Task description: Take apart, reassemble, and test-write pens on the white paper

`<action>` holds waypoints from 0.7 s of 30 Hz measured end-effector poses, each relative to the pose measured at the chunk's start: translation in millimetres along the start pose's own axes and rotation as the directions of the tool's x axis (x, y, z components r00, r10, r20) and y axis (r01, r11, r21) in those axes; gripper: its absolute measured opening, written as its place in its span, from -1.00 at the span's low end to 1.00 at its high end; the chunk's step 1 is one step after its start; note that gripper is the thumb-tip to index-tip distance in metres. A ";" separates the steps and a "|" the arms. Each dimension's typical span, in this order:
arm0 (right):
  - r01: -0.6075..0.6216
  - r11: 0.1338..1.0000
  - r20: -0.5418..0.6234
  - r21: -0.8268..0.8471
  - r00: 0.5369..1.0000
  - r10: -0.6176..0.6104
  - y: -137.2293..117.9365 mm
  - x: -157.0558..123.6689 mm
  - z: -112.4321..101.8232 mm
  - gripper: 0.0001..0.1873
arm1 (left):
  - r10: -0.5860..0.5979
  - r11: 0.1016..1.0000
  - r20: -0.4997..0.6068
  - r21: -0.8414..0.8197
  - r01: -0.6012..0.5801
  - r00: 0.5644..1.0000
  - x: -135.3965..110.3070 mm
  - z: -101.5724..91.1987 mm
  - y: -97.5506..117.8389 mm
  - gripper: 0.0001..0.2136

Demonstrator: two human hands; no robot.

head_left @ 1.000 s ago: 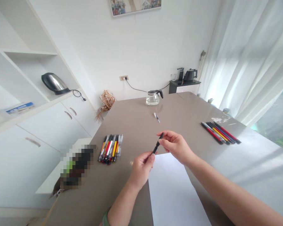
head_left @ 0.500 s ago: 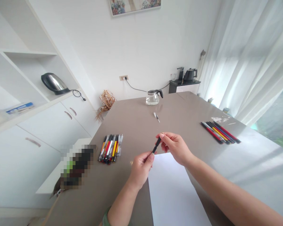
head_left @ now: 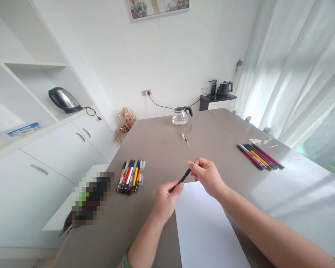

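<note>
Changed: the black pen (head_left: 181, 179) lies flatter now. A second ago it pointed up more steeply with its far tip poking out past the right fingers; now that tip is tucked inside them. Both hands have barely shifted otherwise.
Sheet: a white sheet of paper (head_left: 206, 230) lies flat on the grey-brown table (head_left: 145, 230), nearest the camera, right under the forearms.
Left hand: the left hand (head_left: 166, 199) pinches the near end of the pen between thumb and fingertips, held just above the sheet's far-left corner.
Pen spot: in the air over the table, slanting up from left hand to right, touching nothing else.
Right hand: the right hand (head_left: 208, 175) is curled around the far end, with its thumb and forefinger closed on it.
Left bunch: a mixed pile of pens (head_left: 131, 175) lies a bit left of the hands.
Right bunch: a row of coloured pens (head_left: 259, 156) lies well off to the right.
Stray: one small white pen (head_left: 185, 138) lies alone, further up the table.
Far end: a glass carafe (head_left: 181, 114) stands at the table's back edge, near the wall.
</note>
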State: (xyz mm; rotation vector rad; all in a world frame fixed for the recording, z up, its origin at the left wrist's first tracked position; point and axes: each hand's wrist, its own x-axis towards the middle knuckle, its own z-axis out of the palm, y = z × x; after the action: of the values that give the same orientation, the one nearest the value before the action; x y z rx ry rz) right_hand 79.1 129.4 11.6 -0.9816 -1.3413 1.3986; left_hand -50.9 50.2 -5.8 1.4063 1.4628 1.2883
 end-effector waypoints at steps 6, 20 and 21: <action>-0.040 0.993 0.137 0.115 0.990 0.024 -0.7 -1.9 0.9 -0.78 | -0.002 1.000 0.026 -0.001 0.002 1.000 -0.8 0.8 1.8 -0.73; -0.114 0.983 0.221 0.145 0.972 0.080 0.1 2.4 -3.9 -0.69 | -0.074 0.997 0.007 -0.032 0.074 0.997 -0.6 1.6 -5.5 -0.69; -0.103 0.985 0.199 0.137 0.977 0.075 1.8 2.8 -3.7 -0.66 | -0.064 0.998 0.015 -0.021 0.065 0.998 -0.9 1.9 -3.9 -0.69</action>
State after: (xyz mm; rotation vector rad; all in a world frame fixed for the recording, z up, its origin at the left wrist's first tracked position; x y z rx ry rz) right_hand 81.8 133.1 9.6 -0.8343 -1.3255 1.6714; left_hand -49.9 50.0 -10.1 1.3407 1.4689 1.2480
